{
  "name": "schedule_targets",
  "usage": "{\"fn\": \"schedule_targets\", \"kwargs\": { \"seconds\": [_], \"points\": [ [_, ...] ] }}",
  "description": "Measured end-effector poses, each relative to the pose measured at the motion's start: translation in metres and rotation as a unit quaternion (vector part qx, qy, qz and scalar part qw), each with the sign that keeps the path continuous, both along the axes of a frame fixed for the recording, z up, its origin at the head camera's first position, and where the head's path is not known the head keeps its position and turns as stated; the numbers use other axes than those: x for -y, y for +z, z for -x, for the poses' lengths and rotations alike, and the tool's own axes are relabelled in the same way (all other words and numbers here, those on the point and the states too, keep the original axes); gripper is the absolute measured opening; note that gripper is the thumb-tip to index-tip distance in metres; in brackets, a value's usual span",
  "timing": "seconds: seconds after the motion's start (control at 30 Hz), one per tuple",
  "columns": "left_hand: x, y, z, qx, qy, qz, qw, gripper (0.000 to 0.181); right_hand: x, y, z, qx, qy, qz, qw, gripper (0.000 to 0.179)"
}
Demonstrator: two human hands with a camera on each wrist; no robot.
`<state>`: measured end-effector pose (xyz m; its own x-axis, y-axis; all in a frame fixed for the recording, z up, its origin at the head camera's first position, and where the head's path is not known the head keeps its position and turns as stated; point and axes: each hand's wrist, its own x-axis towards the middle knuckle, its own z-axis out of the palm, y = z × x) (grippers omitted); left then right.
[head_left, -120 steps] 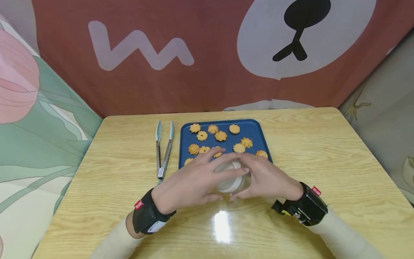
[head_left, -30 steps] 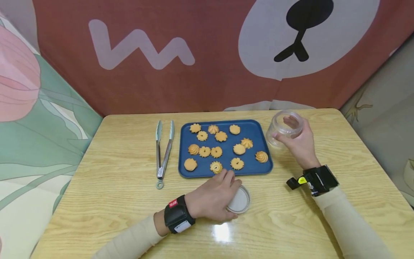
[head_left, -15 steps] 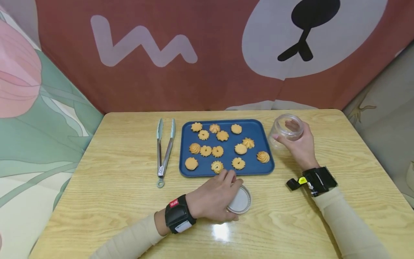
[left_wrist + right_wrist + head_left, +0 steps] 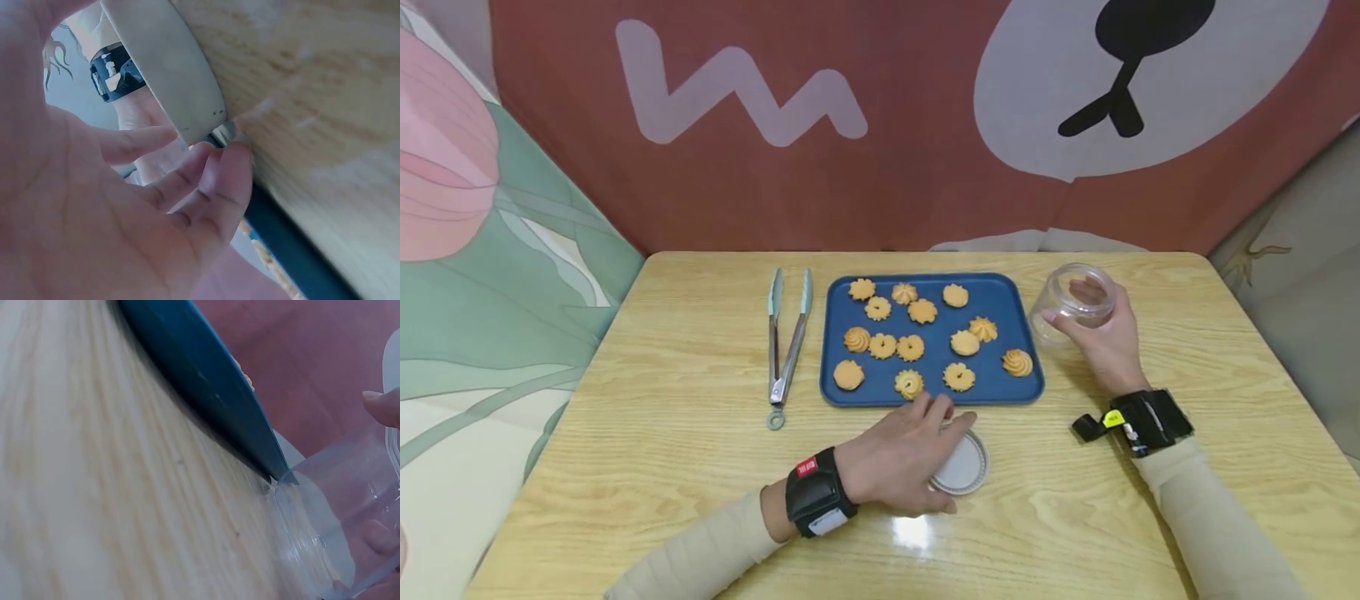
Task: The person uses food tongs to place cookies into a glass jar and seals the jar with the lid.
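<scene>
Both hands reach out from cream sleeves (image 4: 700, 542), each wearing a black wrist strap (image 4: 822, 493) just behind it. Nearest is the left hand (image 4: 898, 458), low over the wood-grain tabletop (image 4: 700, 350), its fingers loosely spread rather than clenched; the thumb lies at the near side and the fingers at the far side of a round, pale grey lid (image 4: 964, 467), which rests flat just right of the palm. Whether the fingertips touch the rim cannot be told. Farther out and well to the right, the right hand (image 4: 1108, 343) grips a clear, uncapped jar (image 4: 1051, 308), thumb on one side and fingers around the other, its mouth facing up and its base just beside the tray's right edge. Left of and beyond the left hand lie metal tongs (image 4: 788, 367), arms spread, hanging ring toward the person and pale blue tips pointing away. Directly beyond the left hand, and left of the right one, sits a blue rectangular tray (image 4: 936, 396) bearing fourteen butter cookies (image 4: 1017, 362), some swirled, some ring-shaped, several touching. Past both hands, behind the far tabletop edge, stands a reddish-brown printed backdrop (image 4: 917, 192) with a pale animal muzzle (image 4: 1037, 108) toward the right.
</scene>
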<state>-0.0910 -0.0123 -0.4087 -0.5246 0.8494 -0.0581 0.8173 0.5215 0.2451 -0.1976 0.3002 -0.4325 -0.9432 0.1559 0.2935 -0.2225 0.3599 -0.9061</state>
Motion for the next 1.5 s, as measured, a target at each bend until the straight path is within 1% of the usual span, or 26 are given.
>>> {"fn": "schedule_targets", "kwargs": {
  "seconds": [0.1, 0.17, 0.23, 0.33, 0.43, 0.5, 0.6, 0.67, 0.77, 0.87, 0.93, 1.03, 1.1, 1.17, 1.23, 1.27, 1.33, 1.4, 1.5],
  "points": [
    [0.0, 0.004, -0.002, 0.004, -0.002, 0.004, 1.0, 0.109, 0.004, 0.008, -0.006, 0.004, 0.004, 0.005, 1.0, 0.076],
    [0.001, 0.009, -0.003, -0.002, -0.002, 0.001, 1.0, 0.11, 0.006, 0.011, -0.009, 0.005, 0.007, 0.01, 0.9999, 0.074],
    [0.003, 0.017, -0.003, -0.017, 0.002, -0.008, 0.9998, 0.112, 0.006, 0.01, -0.01, 0.005, 0.008, 0.012, 0.9999, 0.074],
    [0.01, 0.033, 0.001, -0.043, 0.021, -0.025, 0.9985, 0.111, 0.001, 0.004, -0.005, 0.002, 0.011, 0.015, 0.9998, 0.074],
    [0.023, 0.05, 0.01, -0.062, 0.049, -0.054, 0.9954, 0.103, -0.005, -0.006, 0.002, 0.001, 0.012, 0.02, 0.9997, 0.076],
    [0.033, 0.06, 0.019, -0.076, 0.074, -0.071, 0.9918, 0.097, -0.007, -0.01, 0.005, 0.002, 0.013, 0.024, 0.9996, 0.076],
    [0.051, 0.069, 0.036, -0.096, 0.129, -0.094, 0.9825, 0.09, -0.008, -0.012, 0.005, 0.004, 0.012, 0.023, 0.9997, 0.077],
    [0.065, 0.071, 0.048, -0.114, 0.172, -0.1, 0.9734, 0.086, -0.007, -0.011, 0.004, 0.004, 0.014, 0.023, 0.9996, 0.077],
    [0.086, 0.07, 0.066, -0.135, 0.237, -0.1, 0.9568, 0.083, -0.006, -0.011, 0.004, 0.006, 0.015, 0.014, 0.9998, 0.077],
    [0.103, 0.065, 0.08, -0.14, 0.291, -0.095, 0.9416, 0.081, -0.007, -0.012, 0.005, 0.01, 0.014, 0.006, 0.9998, 0.079],
    [0.111, 0.061, 0.087, -0.131, 0.316, -0.092, 0.9353, 0.081, -0.008, -0.012, 0.006, 0.013, 0.012, 0.003, 0.9998, 0.079],
    [0.119, 0.053, 0.095, -0.116, 0.337, -0.084, 0.9306, 0.081, -0.009, -0.012, 0.006, 0.014, 0.012, 0.006, 0.9998, 0.08],
    [0.123, 0.048, 0.098, -0.102, 0.353, -0.067, 0.9276, 0.081, -0.009, -0.011, 0.007, 0.018, 0.011, 0.008, 0.9997, 0.079],
    [0.125, 0.043, 0.098, -0.077, 0.375, -0.034, 0.9232, 0.081, -0.009, -0.01, 0.006, 0.021, 0.011, 0.008, 0.9997, 0.078],
    [0.128, 0.039, 0.098, -0.04, 0.396, 0.007, 0.9175, 0.081, -0.007, -0.007, 0.004, 0.025, 0.011, 0.008, 0.9996, 0.077],
    [0.128, 0.037, 0.098, -0.021, 0.406, 0.027, 0.9134, 0.082, -0.005, -0.004, 0.002, 0.027, 0.011, 0.006, 0.9996, 0.077],
    [0.13, 0.033, 0.098, 0.009, 0.42, 0.054, 0.9059, 0.084, -0.001, 0.002, -0.002, 0.027, 0.012, 0.006, 0.9995, 0.076],
    [0.131, 0.03, 0.099, 0.021, 0.427, 0.063, 0.9016, 0.087, 0.002, 0.007, -0.005, 0.025, 0.014, 0.009, 0.9995, 0.075],
    [0.132, 0.026, 0.101, 0.028, 0.437, 0.06, 0.897, 0.09, 0.006, 0.011, -0.008, 0.023, 0.017, 0.017, 0.9995, 0.073]
  ]
}}
